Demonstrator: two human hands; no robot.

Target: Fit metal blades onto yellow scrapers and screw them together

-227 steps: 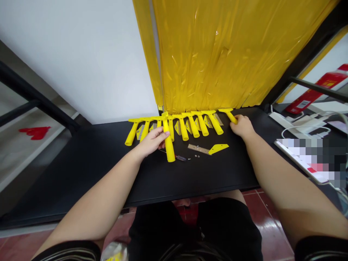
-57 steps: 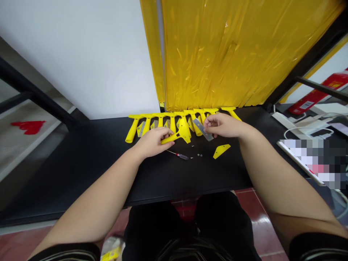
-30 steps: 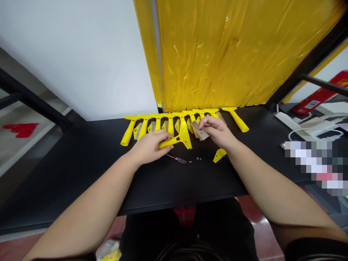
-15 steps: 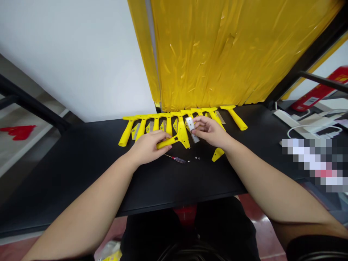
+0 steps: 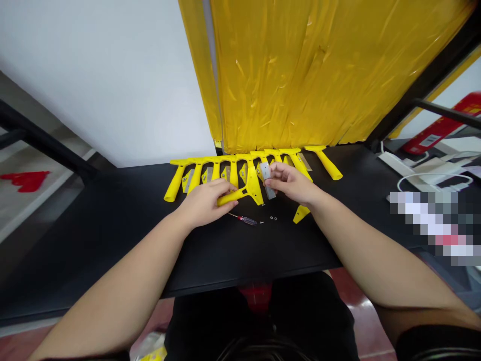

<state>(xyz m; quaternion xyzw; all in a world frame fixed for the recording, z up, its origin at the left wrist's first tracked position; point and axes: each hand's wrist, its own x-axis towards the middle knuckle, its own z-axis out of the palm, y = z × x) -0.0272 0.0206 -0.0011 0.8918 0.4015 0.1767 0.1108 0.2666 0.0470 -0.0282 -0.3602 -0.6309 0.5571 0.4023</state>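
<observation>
My left hand [image 5: 210, 201] is closed around the handle of a yellow scraper body [image 5: 252, 191], whose wide head points right. Between the fingertips of my right hand [image 5: 288, 181] is a flat metal scraper blade [image 5: 267, 181], held upright just right of that head and apart from it. Below them on the black table lies a small screwdriver [image 5: 248, 220] with a dark clear handle. Close to its handle end are a tiny screw [image 5: 261, 222] and two nuts [image 5: 273, 218]. A loose yellow plate [image 5: 300, 214] lies partly under my right wrist.
Several yellow scrapers [image 5: 175, 183] stand in a row along the back of the black table [image 5: 225, 260], some with blades beside them. One yellow handle [image 5: 326, 163] lies farther right. White power strips and cables [image 5: 424, 173] crowd the right side, near a red package [image 5: 443, 125].
The blade in my right hand has turned slightly, its face now looking darker and more upright. My left hand and the scraper body have hardly moved.
</observation>
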